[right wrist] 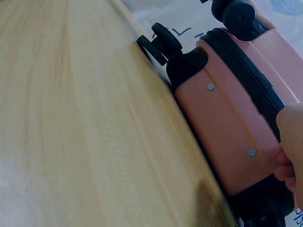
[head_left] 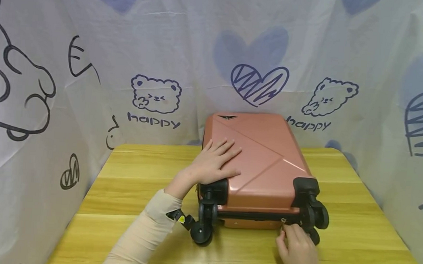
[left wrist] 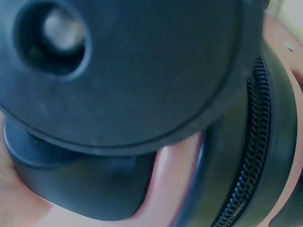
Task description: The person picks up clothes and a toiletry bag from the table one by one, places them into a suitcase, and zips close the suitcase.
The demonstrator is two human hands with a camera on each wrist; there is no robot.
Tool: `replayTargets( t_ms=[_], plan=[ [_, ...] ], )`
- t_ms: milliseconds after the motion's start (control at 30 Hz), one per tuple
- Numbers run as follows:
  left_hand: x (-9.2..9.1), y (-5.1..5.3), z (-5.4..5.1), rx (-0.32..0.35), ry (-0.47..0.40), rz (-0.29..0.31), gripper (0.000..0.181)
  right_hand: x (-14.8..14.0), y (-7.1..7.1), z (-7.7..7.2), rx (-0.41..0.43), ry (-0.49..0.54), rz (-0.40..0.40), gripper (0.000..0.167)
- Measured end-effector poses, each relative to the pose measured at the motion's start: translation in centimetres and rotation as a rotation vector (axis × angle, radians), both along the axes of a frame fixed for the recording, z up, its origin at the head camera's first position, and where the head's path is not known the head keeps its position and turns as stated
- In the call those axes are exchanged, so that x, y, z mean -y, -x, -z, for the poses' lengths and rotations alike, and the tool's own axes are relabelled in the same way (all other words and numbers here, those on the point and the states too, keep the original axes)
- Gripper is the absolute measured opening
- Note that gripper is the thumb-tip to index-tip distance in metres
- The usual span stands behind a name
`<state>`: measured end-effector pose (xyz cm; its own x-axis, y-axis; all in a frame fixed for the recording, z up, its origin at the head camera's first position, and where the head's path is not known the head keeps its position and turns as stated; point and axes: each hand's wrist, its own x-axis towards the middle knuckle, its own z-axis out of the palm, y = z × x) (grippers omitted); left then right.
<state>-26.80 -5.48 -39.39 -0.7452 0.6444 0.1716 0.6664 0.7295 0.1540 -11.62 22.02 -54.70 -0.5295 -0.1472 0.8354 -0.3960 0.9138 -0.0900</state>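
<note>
A pink hard-shell suitcase point(head_left: 256, 145) lies flat on the table, its wheeled end toward me. My left hand point(head_left: 215, 161) rests on the near left part of the lid with its fingers spread. At the near end, toward the right, my right hand point(head_left: 297, 250) pinches the zipper pull point(head_left: 283, 222) between thumb and fingers. A dark zipper point(head_left: 255, 216) runs along that end. In the left wrist view its teeth point(left wrist: 255, 127) show up close beside a black wheel point(left wrist: 156, 71). The right wrist view has my right hand point(right wrist: 292, 146) against the zipper band, hiding the pull.
The wood-grain table point(head_left: 132, 183) extends on both sides of the suitcase. Black caster wheels point(head_left: 202, 230) stick out at its near corners, close to my left sleeve. A white printed cloth point(head_left: 187, 45) hangs behind and along the sides.
</note>
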Motion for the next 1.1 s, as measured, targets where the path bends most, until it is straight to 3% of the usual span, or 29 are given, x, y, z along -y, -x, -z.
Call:
replayTargets(
  t_ms=[233, 400, 533, 633, 800, 967, 1100],
  plan=[
    [-0.3, 0.0, 0.0, -0.010, -0.012, -0.011, 0.071, -0.5, 0.2, -0.3, 0.001, -0.039, -0.048, 0.034],
    [-0.3, 0.1, 0.1, -0.007, -0.076, -0.010, 0.072, -0.9, 0.4, -0.8, 0.051, -0.060, -0.066, 0.033],
    [0.1, -0.1, 0.4, -0.026, -0.157, 0.074, 0.070, -1.2, 0.3, -0.9, 0.045, -0.044, -0.045, 0.030],
    [0.7, -0.9, 0.6, -0.039, -0.163, 0.165, 0.069, -1.3, 0.1, -0.6, 0.014, -0.023, -0.027, 0.030],
    [1.8, -2.7, 0.5, -0.076, -0.059, 0.222, 0.081, -1.2, -0.2, 0.1, 0.006, 0.013, -0.031, 0.028],
    [1.8, -3.9, 0.0, -0.049, 0.105, 0.184, 0.095, -1.2, -0.3, 0.4, 0.003, 0.026, -0.031, 0.028],
    [0.6, -3.9, -0.9, -0.018, 0.211, 0.152, 0.108, -1.2, -0.2, 0.4, 0.012, 0.030, -0.032, 0.025]
  ],
)
